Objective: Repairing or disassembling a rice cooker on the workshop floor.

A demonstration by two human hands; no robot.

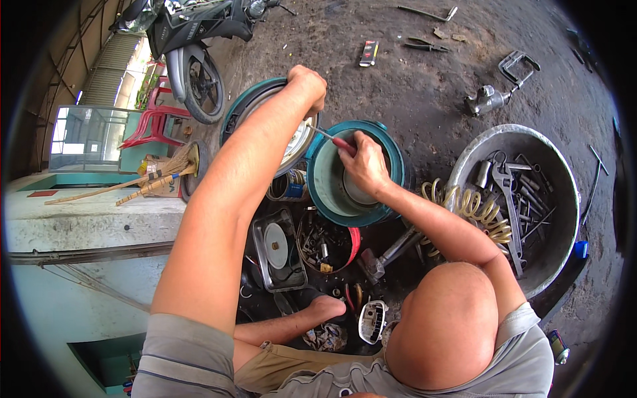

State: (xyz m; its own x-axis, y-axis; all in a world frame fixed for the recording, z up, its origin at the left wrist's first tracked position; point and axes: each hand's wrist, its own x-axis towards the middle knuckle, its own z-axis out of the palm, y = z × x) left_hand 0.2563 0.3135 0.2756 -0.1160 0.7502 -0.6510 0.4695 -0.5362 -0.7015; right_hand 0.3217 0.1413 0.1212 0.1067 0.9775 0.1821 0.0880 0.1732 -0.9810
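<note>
A red-handled metal screwdriver (344,146) is pinched by the right hand (366,163) over a round teal tub (396,150); the left hand (308,86) has fingers mostly hidden, whose state cannot be told. Across dark, seemingly earthen ground (411,93), a black motorcycle (199,32) is cropped above.

Head-worn fisheye, looking down, near

Floor (398,86) beyond the teal bucket (326,174) gives room; rightward, the grey tub (561,174) obstructs.

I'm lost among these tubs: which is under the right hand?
The teal tub in the middle, directly under the right hand; the grey tub stands farther right, the red tub nearer the foot.
</note>
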